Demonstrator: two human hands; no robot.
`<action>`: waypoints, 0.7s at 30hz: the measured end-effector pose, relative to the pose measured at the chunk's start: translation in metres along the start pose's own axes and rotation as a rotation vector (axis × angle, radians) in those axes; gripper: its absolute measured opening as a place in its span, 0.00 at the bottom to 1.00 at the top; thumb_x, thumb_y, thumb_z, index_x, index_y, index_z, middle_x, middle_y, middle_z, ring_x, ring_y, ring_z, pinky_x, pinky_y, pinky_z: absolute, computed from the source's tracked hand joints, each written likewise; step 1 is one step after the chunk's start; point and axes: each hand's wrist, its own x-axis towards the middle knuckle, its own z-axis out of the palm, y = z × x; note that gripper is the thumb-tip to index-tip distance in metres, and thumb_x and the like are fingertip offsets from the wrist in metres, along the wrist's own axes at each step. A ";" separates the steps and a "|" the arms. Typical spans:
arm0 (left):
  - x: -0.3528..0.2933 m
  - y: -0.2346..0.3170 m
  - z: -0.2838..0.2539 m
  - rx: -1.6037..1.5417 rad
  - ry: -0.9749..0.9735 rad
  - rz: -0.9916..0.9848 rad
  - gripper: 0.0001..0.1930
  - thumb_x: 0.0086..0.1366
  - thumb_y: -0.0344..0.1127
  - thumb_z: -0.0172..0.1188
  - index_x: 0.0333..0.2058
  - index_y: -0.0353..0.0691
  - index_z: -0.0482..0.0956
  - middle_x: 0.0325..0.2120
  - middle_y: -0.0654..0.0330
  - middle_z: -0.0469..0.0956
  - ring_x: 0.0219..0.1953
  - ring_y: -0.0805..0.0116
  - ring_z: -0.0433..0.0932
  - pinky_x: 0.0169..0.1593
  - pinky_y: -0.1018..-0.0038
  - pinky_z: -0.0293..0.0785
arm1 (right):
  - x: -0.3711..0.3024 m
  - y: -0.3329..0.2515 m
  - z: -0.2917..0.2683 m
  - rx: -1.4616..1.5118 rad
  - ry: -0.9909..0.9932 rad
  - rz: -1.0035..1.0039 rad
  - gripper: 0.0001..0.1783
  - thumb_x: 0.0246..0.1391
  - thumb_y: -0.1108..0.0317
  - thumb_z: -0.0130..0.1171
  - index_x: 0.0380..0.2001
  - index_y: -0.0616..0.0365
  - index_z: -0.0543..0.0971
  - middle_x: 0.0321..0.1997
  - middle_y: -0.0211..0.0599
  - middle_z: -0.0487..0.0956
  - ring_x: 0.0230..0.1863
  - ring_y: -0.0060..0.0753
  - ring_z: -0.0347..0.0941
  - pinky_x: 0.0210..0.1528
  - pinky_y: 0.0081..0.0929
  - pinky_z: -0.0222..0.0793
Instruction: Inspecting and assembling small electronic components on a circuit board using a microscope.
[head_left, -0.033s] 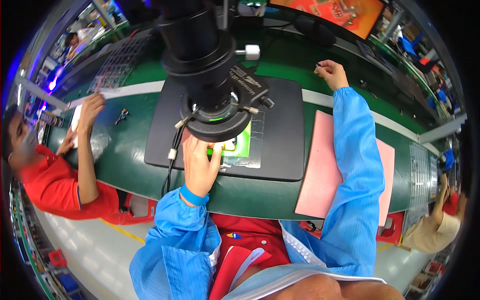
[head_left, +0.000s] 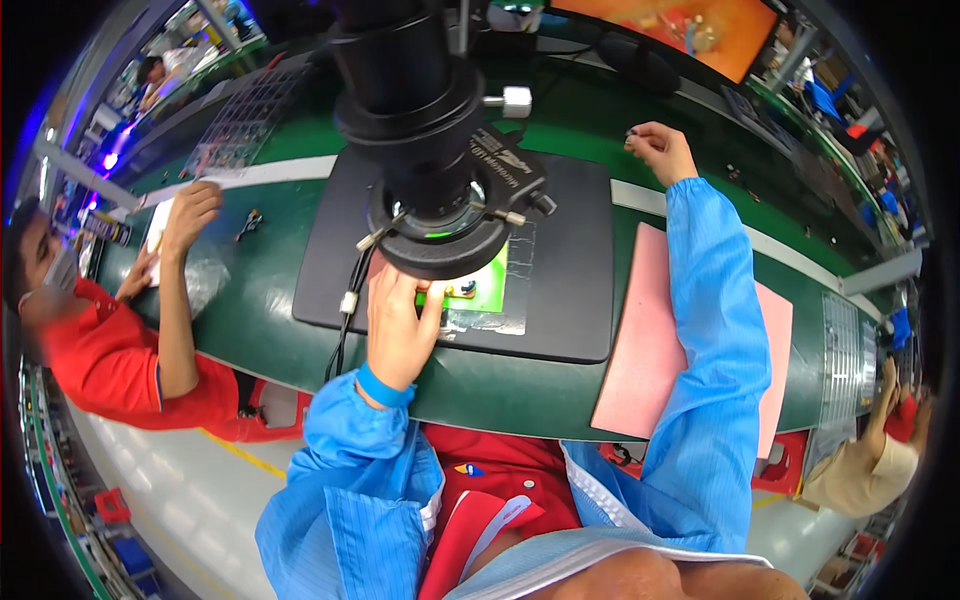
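My left hand (head_left: 402,325), with a blue band on its wrist, reaches under a black microscope (head_left: 430,170). Thumb and fingers close on a small part (head_left: 458,289) with orange and dark bits, over a bright green pad (head_left: 490,292). The lens partly hides the fingertips and the part. My right hand (head_left: 662,152) is raised out to the far right above the green table. Thumb and forefinger pinch a tiny dark and silvery piece (head_left: 631,138), too small to name.
A black base board (head_left: 560,290) carries the pad. Pink sheets (head_left: 640,340) lie under my right forearm. A monitor (head_left: 690,30) shows an enlarged orange picture at the back. To the left, a co-worker in red (head_left: 120,350) holds a white item. Black cables (head_left: 345,310) hang beside the board.
The whole view has shifted slightly. On the monitor the picture differs, with its enlarged shapes changed. More of a dark bit shows on the part by my left thumb. Both hands keep their grips.
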 end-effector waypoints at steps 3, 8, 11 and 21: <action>0.016 -0.022 -0.037 -0.053 -0.021 -0.151 0.03 0.57 0.24 0.58 0.32 0.35 0.74 0.28 0.53 0.72 0.29 0.57 0.74 0.34 0.67 0.69 | -0.025 -0.050 0.038 -0.169 -0.110 -0.169 0.11 0.53 0.67 0.64 0.36 0.64 0.81 0.31 0.30 0.81 0.33 0.17 0.73 0.38 0.19 0.68; 0.048 -0.087 -0.114 0.353 0.083 -0.041 0.02 0.59 0.25 0.57 0.32 0.34 0.75 0.28 0.53 0.74 0.30 0.60 0.77 0.35 0.68 0.72 | -0.061 -0.116 0.074 0.137 -0.458 -0.087 0.11 0.55 0.67 0.62 0.35 0.66 0.81 0.29 0.32 0.81 0.34 0.19 0.74 0.38 0.18 0.70; 0.049 -0.079 -0.111 0.549 0.098 -0.016 0.05 0.59 0.25 0.58 0.35 0.35 0.75 0.30 0.53 0.75 0.32 0.57 0.77 0.36 0.65 0.72 | -0.072 -0.115 0.088 0.315 -0.591 -0.154 0.10 0.56 0.71 0.60 0.40 0.65 0.78 0.32 0.31 0.80 0.35 0.17 0.73 0.40 0.17 0.69; 0.000 0.015 -0.006 -0.166 -0.101 0.150 0.16 0.55 0.23 0.63 0.44 0.34 0.75 0.37 0.52 0.75 0.38 0.53 0.79 0.41 0.66 0.75 | -0.125 -0.140 0.132 0.539 -0.790 -0.116 0.06 0.52 0.73 0.59 0.31 0.65 0.76 0.31 0.32 0.79 0.35 0.19 0.73 0.42 0.23 0.71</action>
